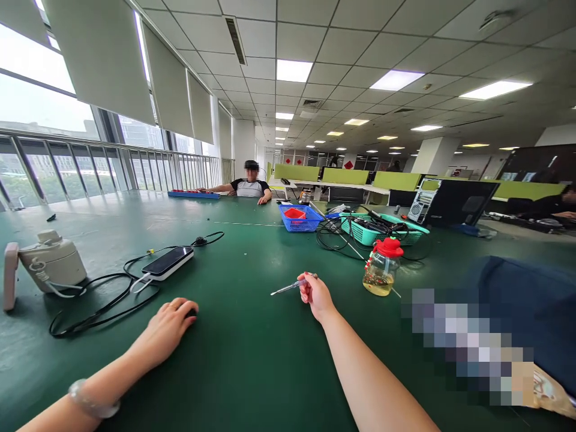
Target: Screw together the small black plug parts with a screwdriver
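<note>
My right hand [317, 295] is closed round the clear handle of a small screwdriver [284, 289]. Its thin metal shaft points left, held just above the green table [243, 372]. On the left, my left hand [168, 329] rests low over the tabletop with its fingers curled round a small dark object [192, 312], mostly hidden under the fingertips. A clear bracelet [92, 401] circles that wrist. Beyond the left hand lies a phone-like device [168, 263] with a dark screen, with a white plug and black cable [110, 312] beside it.
A red-lidded bottle [382, 270] of yellowish liquid stands right of my right hand. Behind it are a teal basket [360, 231] of cables and a blue basket [299, 223]. A beige bottle [54, 264] stands at left, dark blue cloth [526, 300] at right. A person [252, 187] sits opposite.
</note>
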The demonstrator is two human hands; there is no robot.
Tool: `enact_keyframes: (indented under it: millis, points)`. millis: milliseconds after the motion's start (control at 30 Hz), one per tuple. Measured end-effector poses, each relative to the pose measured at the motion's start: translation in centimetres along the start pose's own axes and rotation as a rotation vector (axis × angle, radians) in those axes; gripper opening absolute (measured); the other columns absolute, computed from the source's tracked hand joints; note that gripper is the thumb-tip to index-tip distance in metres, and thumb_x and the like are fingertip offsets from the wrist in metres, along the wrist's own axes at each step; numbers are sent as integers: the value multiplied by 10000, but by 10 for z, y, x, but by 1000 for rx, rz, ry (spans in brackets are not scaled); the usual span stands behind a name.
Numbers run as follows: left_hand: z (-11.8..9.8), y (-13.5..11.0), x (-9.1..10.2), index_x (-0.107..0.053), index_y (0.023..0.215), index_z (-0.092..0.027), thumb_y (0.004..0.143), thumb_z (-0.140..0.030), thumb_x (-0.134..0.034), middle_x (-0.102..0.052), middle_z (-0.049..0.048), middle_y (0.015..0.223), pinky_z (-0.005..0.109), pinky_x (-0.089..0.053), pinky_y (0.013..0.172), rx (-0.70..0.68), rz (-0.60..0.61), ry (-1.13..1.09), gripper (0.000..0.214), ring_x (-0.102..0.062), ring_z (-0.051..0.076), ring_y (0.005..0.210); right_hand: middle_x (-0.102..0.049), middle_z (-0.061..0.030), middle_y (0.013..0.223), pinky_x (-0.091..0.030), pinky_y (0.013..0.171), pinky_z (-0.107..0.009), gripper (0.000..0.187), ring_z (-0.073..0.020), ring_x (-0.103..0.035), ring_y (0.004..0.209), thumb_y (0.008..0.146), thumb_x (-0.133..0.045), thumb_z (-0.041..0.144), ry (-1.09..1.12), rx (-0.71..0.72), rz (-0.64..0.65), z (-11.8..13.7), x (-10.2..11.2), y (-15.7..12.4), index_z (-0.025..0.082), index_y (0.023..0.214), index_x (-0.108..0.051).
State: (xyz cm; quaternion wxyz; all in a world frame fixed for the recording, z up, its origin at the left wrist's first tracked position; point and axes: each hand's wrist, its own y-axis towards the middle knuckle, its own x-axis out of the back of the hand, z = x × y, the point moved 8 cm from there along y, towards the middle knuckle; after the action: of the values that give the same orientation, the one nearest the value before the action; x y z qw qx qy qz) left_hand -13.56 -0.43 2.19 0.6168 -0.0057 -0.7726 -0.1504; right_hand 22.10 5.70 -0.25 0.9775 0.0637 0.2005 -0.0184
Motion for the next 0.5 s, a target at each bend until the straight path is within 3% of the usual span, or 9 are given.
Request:
enact_keyframes:
  millis: [133,300,367,500]
  points:
    - [62,-5,30,-620,975,-232,812,-436,-374,-633,95,1099,377,-466,902,94,-57,-46,358,-626,250,936,-465,58,480,-249,378,-215,336,-59,-352,367,676,-686,502,12,0,0,1,-1,1,176,695,-609]
    - [97,-13,75,-637,934,-301,745,-453,-449,-680,13,1059,380,-470,931,243,-195,-163,307,-612,252,1028,-474,55,472,-250,374,-221,332,-66,-353,361,666,-689,500,12,0,-4,1,-1,2,179,681,-605]
    - [105,-18,82,-624,972,-306,718,-462,-488,-701,-3,981,388,-476,933,348,-237,-328,327,-630,249,1011,-478,54,473,-254,379,-221,329,-66,-357,363,667,-686,498,9,0,-8,1,0,2,179,683,-607]
    - [118,-30,75,-575,978,-289,700,-449,-569,-700,-26,782,357,-529,869,567,-392,-867,321,-670,224,924,-478,53,477,-258,381,-226,328,-69,-357,368,665,-679,502,3,1,-18,2,2,2,182,686,-607]
